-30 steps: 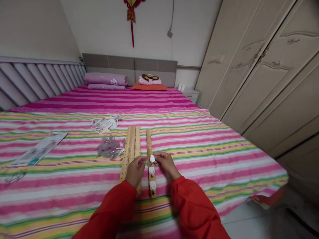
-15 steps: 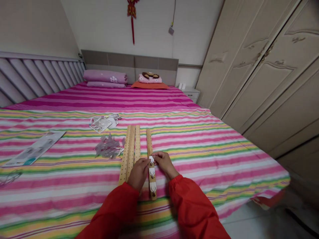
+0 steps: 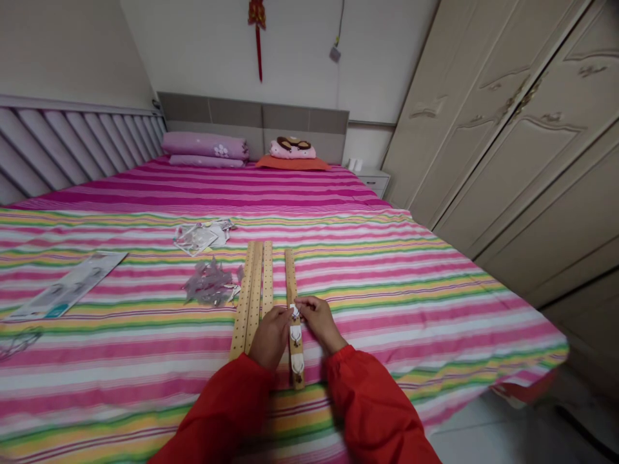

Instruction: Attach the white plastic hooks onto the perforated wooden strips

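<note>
On the striped bed sheet (image 3: 387, 290), the two perforated wooden strips (image 3: 254, 290) at left showed no hooks. Our left hand (image 3: 272, 336) and right hand (image 3: 319, 322) met at the third wooden strip (image 3: 290, 280), fingers (image 3: 302, 305) pinching its top hook (image 3: 294, 312); two more white hooks (image 3: 296, 335) sat below it. One strip looked fitted, two bare.
</note>
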Demonstrator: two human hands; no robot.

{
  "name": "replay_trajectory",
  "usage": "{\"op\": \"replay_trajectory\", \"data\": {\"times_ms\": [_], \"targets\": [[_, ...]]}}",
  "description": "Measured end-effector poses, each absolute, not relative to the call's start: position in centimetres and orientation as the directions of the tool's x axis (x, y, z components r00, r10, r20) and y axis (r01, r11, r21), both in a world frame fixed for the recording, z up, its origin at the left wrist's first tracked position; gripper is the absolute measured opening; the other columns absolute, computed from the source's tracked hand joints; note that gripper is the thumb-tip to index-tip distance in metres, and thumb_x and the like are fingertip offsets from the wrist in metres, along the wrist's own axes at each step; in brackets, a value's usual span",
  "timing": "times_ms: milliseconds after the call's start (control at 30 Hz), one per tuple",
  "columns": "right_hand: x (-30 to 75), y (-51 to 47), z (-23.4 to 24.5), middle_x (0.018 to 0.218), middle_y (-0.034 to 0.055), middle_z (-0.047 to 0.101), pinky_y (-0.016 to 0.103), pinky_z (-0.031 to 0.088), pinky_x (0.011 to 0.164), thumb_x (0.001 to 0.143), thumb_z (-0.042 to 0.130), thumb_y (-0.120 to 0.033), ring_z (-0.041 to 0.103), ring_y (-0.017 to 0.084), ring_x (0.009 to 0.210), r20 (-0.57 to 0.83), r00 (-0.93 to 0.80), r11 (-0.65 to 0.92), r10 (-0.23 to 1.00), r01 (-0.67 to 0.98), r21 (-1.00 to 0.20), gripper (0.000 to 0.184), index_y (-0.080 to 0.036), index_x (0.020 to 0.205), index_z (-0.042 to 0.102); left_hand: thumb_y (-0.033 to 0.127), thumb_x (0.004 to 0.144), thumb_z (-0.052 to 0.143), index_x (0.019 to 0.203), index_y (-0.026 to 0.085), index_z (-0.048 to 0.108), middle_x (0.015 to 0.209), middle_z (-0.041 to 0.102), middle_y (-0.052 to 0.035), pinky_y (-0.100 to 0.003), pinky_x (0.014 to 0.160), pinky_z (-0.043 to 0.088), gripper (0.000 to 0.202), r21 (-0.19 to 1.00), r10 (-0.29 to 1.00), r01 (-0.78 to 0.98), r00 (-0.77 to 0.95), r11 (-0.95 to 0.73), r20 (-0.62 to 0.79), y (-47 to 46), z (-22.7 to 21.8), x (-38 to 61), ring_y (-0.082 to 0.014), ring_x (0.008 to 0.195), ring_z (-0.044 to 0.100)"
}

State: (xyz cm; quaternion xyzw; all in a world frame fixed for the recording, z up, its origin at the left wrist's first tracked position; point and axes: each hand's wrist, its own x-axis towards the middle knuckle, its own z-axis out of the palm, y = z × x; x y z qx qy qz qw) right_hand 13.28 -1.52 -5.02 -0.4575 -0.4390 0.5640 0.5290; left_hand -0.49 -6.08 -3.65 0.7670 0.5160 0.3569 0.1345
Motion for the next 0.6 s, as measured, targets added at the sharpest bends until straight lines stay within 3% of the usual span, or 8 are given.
{"op": "replay_trajectory", "data": {"times_ms": [300, 433, 600], "targets": [[13.12, -1.66, -5.26, 0.054, -0.0036, 0.058, 0.022, 0.037, 0.042, 0.059, 0.070, -0.029, 0.047, 0.010, 0.045, -0.056, -0.014, -0.058, 0.998, -0.207, -0.977, 0.018, -0.017, 0.073, 0.070, 0.013, 0.086, 0.039, 0.115, 0.019, 0.062, 0.095, 0.065, -0.0087, -0.034, 0.083, 0.050, 0.038, 0.409, 0.868, 0.795, 0.276, -0.447, 0.412, -5.96, -4.32, -0.37, -0.0191, 0.091, 0.060], [12.98, -1.69, -5.45, 0.054, -0.0046, 0.056, 0.022, 0.035, 0.042, 0.060, 0.069, -0.030, 0.045, 0.009, 0.045, -0.046, -0.004, -0.046, 0.999, -0.209, -0.977, 0.019, -0.018, 0.075, 0.069, 0.010, 0.085, 0.039, 0.116, 0.016, 0.061, 0.106, 0.064, -0.0108, -0.035, 0.088, 0.048, 0.038, 0.330, 0.880, 0.850, 0.274, -0.410, 0.388, -6.10, -4.25, -0.11, -0.0203, 0.099, 0.058], [12.81, -1.32, -5.69, 0.051, -0.0052, 0.054, 0.022, 0.036, 0.045, 0.056, 0.070, -0.027, 0.046, 0.010, 0.046, -0.030, 0.024, -0.024, 0.999, -0.196, -0.980, 0.017, -0.019, 0.070, 0.067, 0.007, 0.081, 0.045, 0.116, 0.021, 0.061, 0.120, 0.062, -0.0094, -0.043, 0.091, 0.042, 0.041, 0.275, 0.910, 0.900, 0.240, -0.339, 0.337, -6.59, -4.00, 0.23, -0.0257, 0.113, 0.053]]}}
